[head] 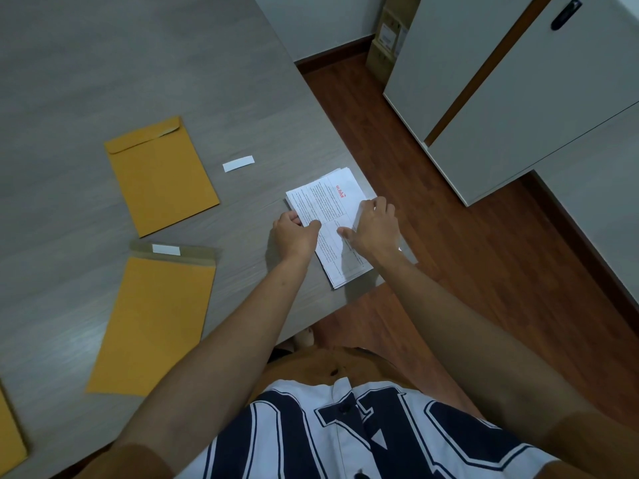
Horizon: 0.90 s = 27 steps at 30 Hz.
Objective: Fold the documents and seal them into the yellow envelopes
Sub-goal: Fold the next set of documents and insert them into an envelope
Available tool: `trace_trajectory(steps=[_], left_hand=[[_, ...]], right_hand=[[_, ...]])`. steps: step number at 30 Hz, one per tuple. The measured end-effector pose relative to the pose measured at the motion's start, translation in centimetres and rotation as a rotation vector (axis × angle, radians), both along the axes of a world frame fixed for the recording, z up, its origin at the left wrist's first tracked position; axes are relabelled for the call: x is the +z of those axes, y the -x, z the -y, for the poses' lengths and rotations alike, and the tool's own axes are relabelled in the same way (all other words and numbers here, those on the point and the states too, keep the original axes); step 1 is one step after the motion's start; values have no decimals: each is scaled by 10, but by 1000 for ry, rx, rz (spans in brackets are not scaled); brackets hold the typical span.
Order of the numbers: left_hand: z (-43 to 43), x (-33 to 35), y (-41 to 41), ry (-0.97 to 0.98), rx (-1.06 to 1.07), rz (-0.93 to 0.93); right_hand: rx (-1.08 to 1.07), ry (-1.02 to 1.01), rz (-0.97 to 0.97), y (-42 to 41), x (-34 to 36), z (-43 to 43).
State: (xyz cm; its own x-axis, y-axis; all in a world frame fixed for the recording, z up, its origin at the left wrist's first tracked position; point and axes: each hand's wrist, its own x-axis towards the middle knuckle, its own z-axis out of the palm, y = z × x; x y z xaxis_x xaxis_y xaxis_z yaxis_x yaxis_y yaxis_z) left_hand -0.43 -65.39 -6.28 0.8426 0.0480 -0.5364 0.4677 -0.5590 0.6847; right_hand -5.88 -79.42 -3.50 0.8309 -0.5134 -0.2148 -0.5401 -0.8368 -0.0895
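Grey surface point(86, 63) carries three yellow envelopes, contents unseen: far envelope point(160, 178), near envelope point(152, 326), cut-off envelope point(8, 433). One document stack point(325, 198) lies at the right edge; left hand point(295, 233) and right hand point(375, 226) both pinch it.

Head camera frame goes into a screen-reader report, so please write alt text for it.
A person's left hand and right hand grip a stack of printed documents at the edge of a grey table. To its left lie a closed yellow envelope and, nearer, an open-flapped yellow envelope.
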Motion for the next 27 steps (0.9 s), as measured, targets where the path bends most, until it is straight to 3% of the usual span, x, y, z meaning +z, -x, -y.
trace_trajectory(steps=[7, 11, 17, 23, 27], left_hand=[[3, 10, -10, 219, 162, -156], [6, 17, -13, 238, 198, -167], [9, 24, -10, 30, 54, 0], [18, 36, -1, 100, -75, 58], [23, 40, -2, 38, -195, 60]], right_hand=[[4, 11, -6, -1, -1, 1], [2, 5, -11, -1, 0, 1], [-2, 5, -10, -1, 0, 0], [-12, -18, 9, -1, -3, 1], [-2, -45, 40, 3, -2, 2]])
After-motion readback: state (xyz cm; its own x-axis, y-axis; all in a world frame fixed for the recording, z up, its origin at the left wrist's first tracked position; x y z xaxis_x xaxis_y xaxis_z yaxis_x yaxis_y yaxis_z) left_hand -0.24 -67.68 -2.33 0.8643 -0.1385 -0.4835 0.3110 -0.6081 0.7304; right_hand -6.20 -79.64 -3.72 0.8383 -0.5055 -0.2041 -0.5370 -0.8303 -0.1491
